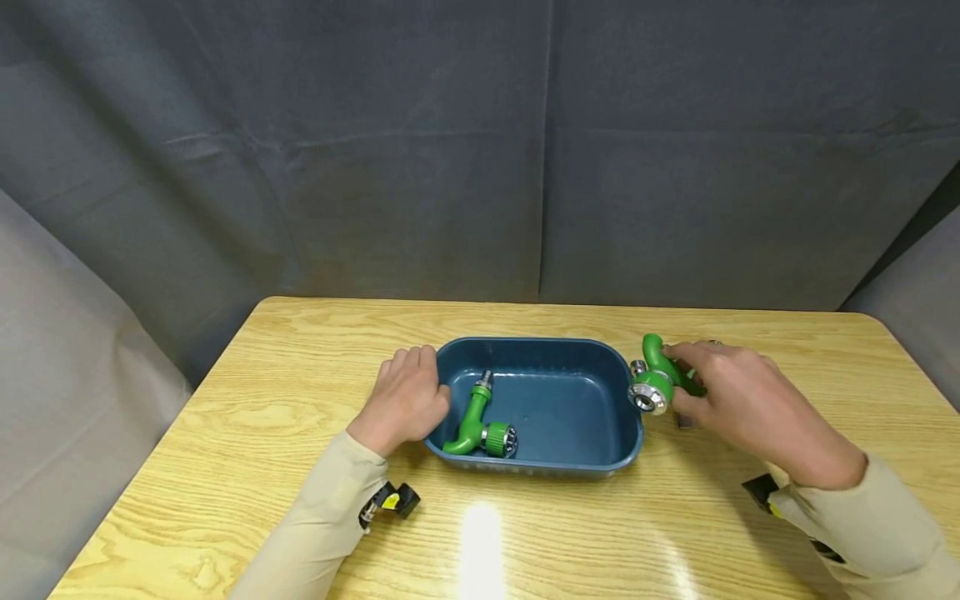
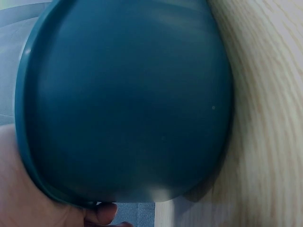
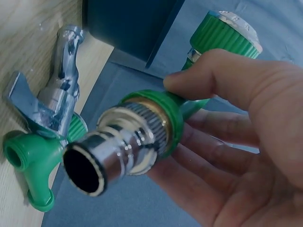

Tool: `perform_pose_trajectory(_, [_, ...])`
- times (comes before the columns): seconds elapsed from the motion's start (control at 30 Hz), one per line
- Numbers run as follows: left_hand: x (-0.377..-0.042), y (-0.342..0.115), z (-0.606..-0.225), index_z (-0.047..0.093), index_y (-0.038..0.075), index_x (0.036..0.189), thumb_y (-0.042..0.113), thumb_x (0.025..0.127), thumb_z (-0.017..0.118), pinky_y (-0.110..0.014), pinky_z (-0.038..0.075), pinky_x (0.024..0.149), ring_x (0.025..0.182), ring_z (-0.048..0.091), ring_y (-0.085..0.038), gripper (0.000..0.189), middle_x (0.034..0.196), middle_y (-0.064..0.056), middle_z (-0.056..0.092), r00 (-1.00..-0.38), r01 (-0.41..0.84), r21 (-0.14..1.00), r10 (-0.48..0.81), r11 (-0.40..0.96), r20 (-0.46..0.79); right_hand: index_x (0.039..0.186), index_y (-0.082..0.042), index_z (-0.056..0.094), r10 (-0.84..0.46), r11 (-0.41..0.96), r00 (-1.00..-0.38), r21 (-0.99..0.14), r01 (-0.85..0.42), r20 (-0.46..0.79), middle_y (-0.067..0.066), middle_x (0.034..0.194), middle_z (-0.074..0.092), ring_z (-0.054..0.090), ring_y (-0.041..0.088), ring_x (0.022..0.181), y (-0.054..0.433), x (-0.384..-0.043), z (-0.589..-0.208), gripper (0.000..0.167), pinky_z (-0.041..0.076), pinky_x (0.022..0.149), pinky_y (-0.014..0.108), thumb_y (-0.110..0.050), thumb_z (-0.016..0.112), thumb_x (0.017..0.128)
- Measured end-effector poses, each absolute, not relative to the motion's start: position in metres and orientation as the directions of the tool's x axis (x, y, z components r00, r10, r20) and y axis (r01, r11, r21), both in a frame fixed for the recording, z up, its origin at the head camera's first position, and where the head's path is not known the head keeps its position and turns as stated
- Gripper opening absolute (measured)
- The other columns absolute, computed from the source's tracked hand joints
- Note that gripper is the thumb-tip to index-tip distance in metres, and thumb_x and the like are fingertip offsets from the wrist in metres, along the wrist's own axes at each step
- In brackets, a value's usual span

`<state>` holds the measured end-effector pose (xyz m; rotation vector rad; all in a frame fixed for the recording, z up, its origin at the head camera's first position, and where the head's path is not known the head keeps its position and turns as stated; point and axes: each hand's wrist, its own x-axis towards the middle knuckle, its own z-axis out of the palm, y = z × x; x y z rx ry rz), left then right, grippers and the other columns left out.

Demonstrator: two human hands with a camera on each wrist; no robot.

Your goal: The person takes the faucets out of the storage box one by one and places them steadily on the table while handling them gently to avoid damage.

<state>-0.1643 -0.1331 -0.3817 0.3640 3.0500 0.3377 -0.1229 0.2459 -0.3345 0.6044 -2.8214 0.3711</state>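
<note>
My left hand [image 1: 407, 393] grips the left rim of a dark blue plastic basin [image 1: 573, 417]. In the left wrist view, fingertips show curled below the rim of the basin [image 2: 132, 94]. Inside the basin, toward the left, lies a green water tap [image 1: 474, 421] with a ribbed knob and a metal end. My right hand [image 1: 742, 404] pinches another green tap [image 1: 658, 360] above the table, close to the basin's right end. The right wrist view shows the held tap [image 3: 175, 113] between thumb and fingers, its chrome nozzle [image 3: 118, 142] pointing toward the camera.
More taps lie on the wooden table [image 1: 315, 375] beneath my right hand: one has a chrome body and lever [image 3: 59, 94], with a green tap body [image 3: 40, 163] against it. In the head view my hand mostly hides them. A grey curtain [image 1: 420, 167] hangs behind the table.
</note>
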Motion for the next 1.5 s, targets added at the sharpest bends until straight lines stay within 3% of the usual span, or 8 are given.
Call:
perform_pose_trajectory(0.37, [-0.164,-0.134,-0.381,0.048,0.003,0.104,0.024,0.095,0.049,-0.035,0.033,0.08,0.091,0.043,-0.027,0.023,0.096,-0.01,0.049,-0.971,0.225,0.223,0.236,0.948,-0.024,0.119,0.004,0.069,-0.376,0.883,-0.89,-0.19,-0.428,0.257,0.011,0.1,0.074,0.061,0.014,0.074,0.255,-0.127,-0.334,0.038,0.049,0.062,0.033,-0.006,0.076,0.082])
perform_pose_trajectory(0.67, [-0.164,-0.134,-0.381,0.049,0.003,0.103,0.024,0.095,0.049,-0.036,0.034,0.08,0.09,0.043,-0.027,0.022,0.096,-0.01,0.05,-0.971,0.226,0.225,0.237,0.948,-0.021,0.123,0.008,0.066,-0.381,0.889,-0.898,-0.18,-0.421,0.219,0.021,0.105,0.075,0.066,0.018,0.076,0.262,-0.132,-0.336,0.042,0.053,0.063,0.037,-0.006,0.077,0.084])
perform_pose_trajectory(1.17, [-0.163,-0.135,-0.381,0.048,0.003,0.102,0.023,0.095,0.048,-0.037,0.035,0.081,0.092,0.043,-0.028,0.022,0.096,-0.011,0.05,-0.97,0.233,0.23,0.243,0.945,-0.017,0.125,0.01,0.064,-0.372,0.901,-0.914,-0.174,-0.397,0.16,0.024,0.106,0.074,0.072,0.029,0.084,0.273,-0.139,-0.34,0.045,0.057,0.067,0.047,-0.004,0.078,0.084])
perform_pose_trajectory(1.5, [-0.163,-0.135,-0.382,0.048,0.002,0.104,0.023,0.095,0.048,-0.036,0.034,0.081,0.092,0.043,-0.028,0.023,0.097,-0.011,0.05,-0.97,0.229,0.231,0.242,0.945,-0.025,0.12,0.007,0.067,-0.364,0.905,-0.918,-0.175,-0.389,0.159,0.02,0.1,0.076,0.072,0.026,0.081,0.279,-0.142,-0.341,0.04,0.055,0.064,0.044,-0.006,0.079,0.083])
